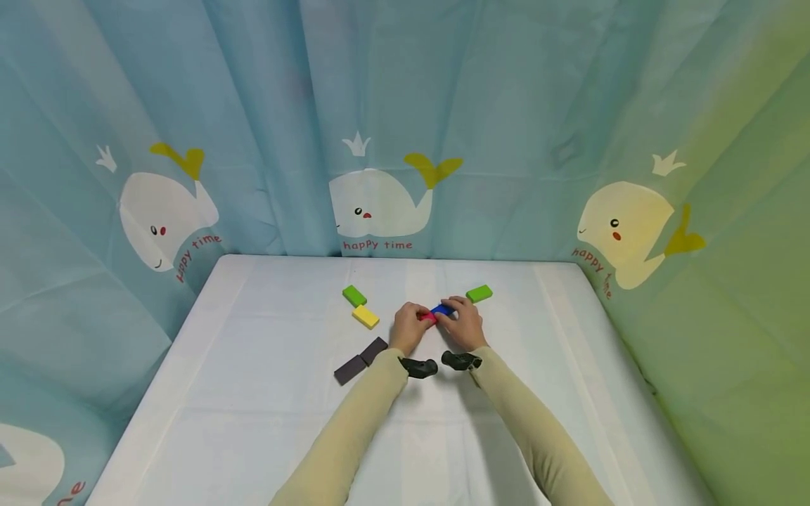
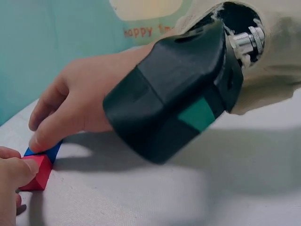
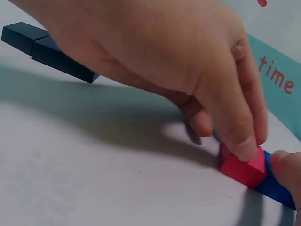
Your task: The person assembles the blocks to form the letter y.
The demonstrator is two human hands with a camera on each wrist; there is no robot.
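Note:
A pinkish-red block [image 1: 427, 318] and a blue block [image 1: 441, 309] lie end to end on the white table. My left hand [image 1: 410, 327] pinches the red block, its thumb pressed against it in the right wrist view. On the blue block, my right hand [image 1: 464, 325] has its thumb at the near side and its fingers over the far side, covering part of it. The red block's end meets the blue one in the right wrist view. Both hands come from light sleeves with black wrist cameras.
Left of the hands lie a green block [image 1: 354, 296], a yellow block [image 1: 365, 317] at its corner, and two dark blocks [image 1: 351, 369] in a line beside the left sleeve. Another green block [image 1: 479, 293] sits just beyond the right hand. A whale-print curtain [image 1: 519, 140] surrounds the table.

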